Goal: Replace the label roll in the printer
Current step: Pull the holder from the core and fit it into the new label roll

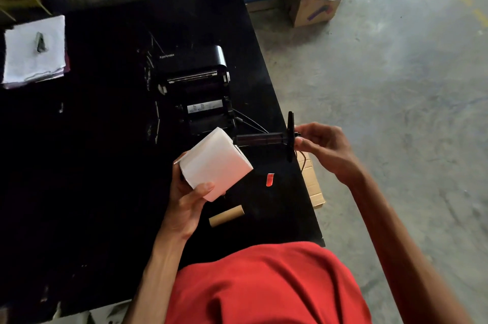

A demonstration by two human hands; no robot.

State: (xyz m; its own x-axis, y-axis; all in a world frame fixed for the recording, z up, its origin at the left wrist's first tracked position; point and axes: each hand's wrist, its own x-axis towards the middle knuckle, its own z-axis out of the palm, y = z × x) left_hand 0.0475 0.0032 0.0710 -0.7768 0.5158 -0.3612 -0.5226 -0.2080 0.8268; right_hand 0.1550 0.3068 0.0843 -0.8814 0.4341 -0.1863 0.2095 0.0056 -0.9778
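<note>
White paper label roll (pixel 215 162), gripped in left hand (pixel 184 199), is meeting black plastic spindle (pixel 260 138) end-on at frame centre; right hand (pixel 320 146) is pinching its flanged end.

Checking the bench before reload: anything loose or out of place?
Two loose bits lie on the black table near the person: an empty cardboard core and a small red tape scrap. Otherwise it looks normal: printer open, left hand holding the new label roll, right hand holding the spindle.
</note>
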